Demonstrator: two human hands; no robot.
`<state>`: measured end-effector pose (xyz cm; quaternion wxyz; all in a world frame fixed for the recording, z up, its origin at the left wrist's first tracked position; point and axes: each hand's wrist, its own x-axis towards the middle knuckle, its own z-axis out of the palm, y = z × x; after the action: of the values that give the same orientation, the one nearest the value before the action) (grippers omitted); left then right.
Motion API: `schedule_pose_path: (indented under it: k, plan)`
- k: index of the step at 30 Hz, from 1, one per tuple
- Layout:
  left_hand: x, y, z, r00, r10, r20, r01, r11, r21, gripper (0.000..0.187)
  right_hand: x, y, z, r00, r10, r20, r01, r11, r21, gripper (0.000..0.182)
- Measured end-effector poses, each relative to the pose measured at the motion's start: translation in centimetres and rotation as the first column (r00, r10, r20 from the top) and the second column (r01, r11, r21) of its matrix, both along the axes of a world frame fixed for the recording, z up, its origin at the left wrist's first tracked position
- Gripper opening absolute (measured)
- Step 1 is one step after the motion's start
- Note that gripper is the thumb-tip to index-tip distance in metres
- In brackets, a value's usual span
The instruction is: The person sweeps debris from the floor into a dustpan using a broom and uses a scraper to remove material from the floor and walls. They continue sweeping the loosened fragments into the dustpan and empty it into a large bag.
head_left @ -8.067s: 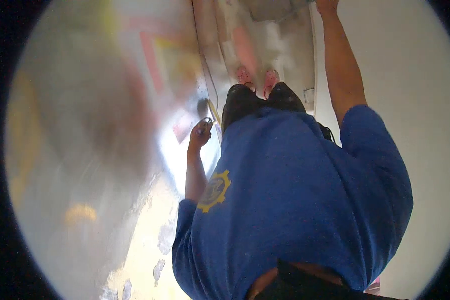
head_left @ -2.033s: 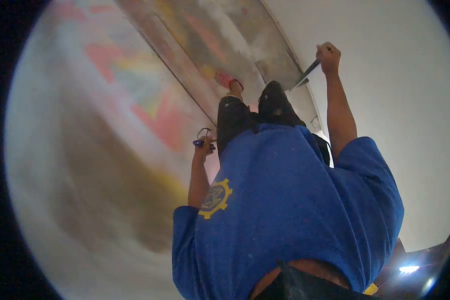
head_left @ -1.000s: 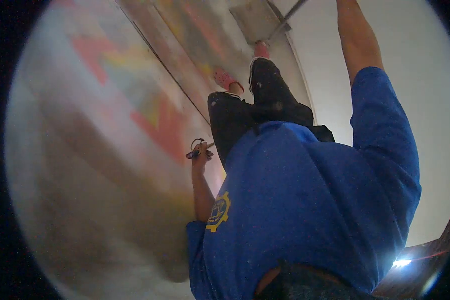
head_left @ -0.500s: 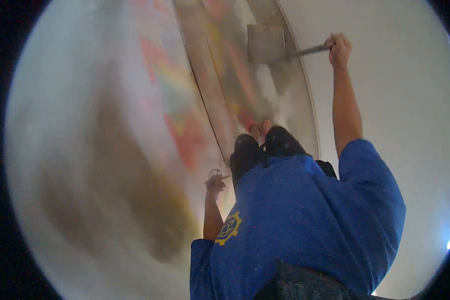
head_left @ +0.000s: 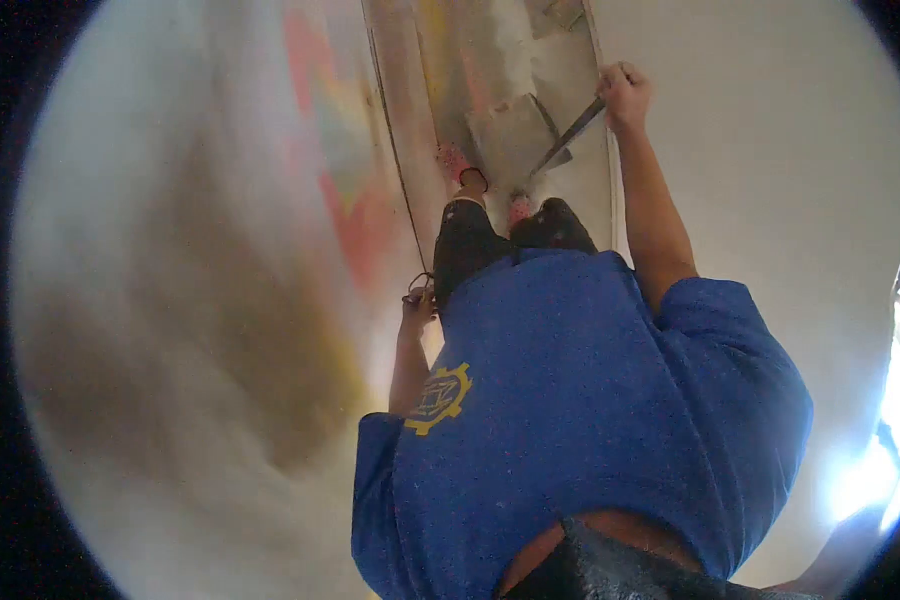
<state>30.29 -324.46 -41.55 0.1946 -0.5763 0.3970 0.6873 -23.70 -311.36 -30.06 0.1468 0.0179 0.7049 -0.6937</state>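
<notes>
Right hand (head_left: pixel 624 95) fisted on long metal-handled scraper (head_left: pixel 568 135); shaft slanted down-left to floor near pink shoes (head_left: pixel 490 185). Left hand (head_left: pixel 419 303) pinched small dark looped tool (head_left: pixel 420 287).

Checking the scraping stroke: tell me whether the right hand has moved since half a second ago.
Yes. The right hand has drawn the scraper in: its blade, earlier well beyond the pink shoes, now lies just ahead of them along the white wall's base.
</notes>
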Motion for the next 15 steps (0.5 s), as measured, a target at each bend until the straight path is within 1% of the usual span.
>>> schedule_pose_path:
  k: [1, 2, 5, 6, 7, 8, 10, 12, 13, 14, 15]
  plan:
    - [-2.0, -0.9, 1.5, 0.996, -0.042, 0.078, 0.043, 0.999, -0.014, 0.027, -0.8, -1.1, -1.3, 1.0, -0.007, 0.007, 0.007, 1.0, 0.002, 0.021]
    - [-3.4, -1.8, 1.8, 0.984, -0.084, 0.156, 0.089, 0.996, -0.026, 0.026, -1.7, -2.8, -1.2, 1.0, -0.001, 0.024, 0.001, 1.0, 0.0, 0.02]
    - [-4.5, -2.8, 1.9, 0.998, 0.05, 0.032, -0.047, 0.995, -0.084, 0.025, -1.8, -5.2, -1.1, 0.995, -0.013, 0.103, 0.009, 0.999, 0.039, 0.017]
    - [-3.9, -2.0, 1.8, 0.999, 0.006, 0.054, -0.001, 0.997, -0.08, 0.025, -1.4, -5.3, -1.0, 0.993, -0.024, 0.112, 0.017, 0.998, 0.061, 0.016]
    - [-4.7, -2.3, 1.5, 0.997, -0.036, 0.072, 0.041, 0.996, -0.074, 0.026, -2.6, -6.2, -1.0, 0.992, -0.032, 0.119, 0.022, 0.996, 0.085, 0.015]
    - [-5.2, -2.5, 1.3, 0.993, -0.076, 0.094, 0.082, 0.994, -0.068, 0.026, -4.2, -6.8, -1.4, 0.998, -0.004, 0.064, -0.005, 0.99, 0.14, 0.015]
    - [-5.8, -2.3, 0.2, 0.995, -0.081, 0.05, 0.084, 0.995, -0.059, 0.026, -6.9, -7.8, -2.5, 0.997, 0.065, -0.029, -0.056, 0.968, 0.244, 0.014]
    - [-5.3, -1.8, -0.8, 0.996, -0.092, 0.011, 0.093, 0.994, -0.053, 0.027, -8.1, -9.9, 0.0, 0.992, 0.075, -0.105, -0.059, 0.987, 0.147, 0.014]
    - [-8.9, -3.7, 4.1, 0.998, -0.062, 0.019, 0.063, 0.996, -0.055, 0.029, -11.6, -10.0, -3.8, 0.742, 0.362, -0.564, 0.032, 0.821, 0.57, 0.011]
    - [-9.3, -4.1, 4.8, 0.997, -0.061, 0.037, 0.063, 0.995, -0.083, 0.029, -15.0, -10.0, -7.1, 0.256, 0.714, -0.652, 0.357, 0.557, 0.75, 0.011]
    - [-8.2, -3.4, 5.4, 0.997, -0.057, 0.046, 0.062, 0.991, -0.117, 0.029, -14.0, -12.1, -4.3, 0.766, 0.274, -0.582, 0.092, 0.849, 0.521, 0.012]
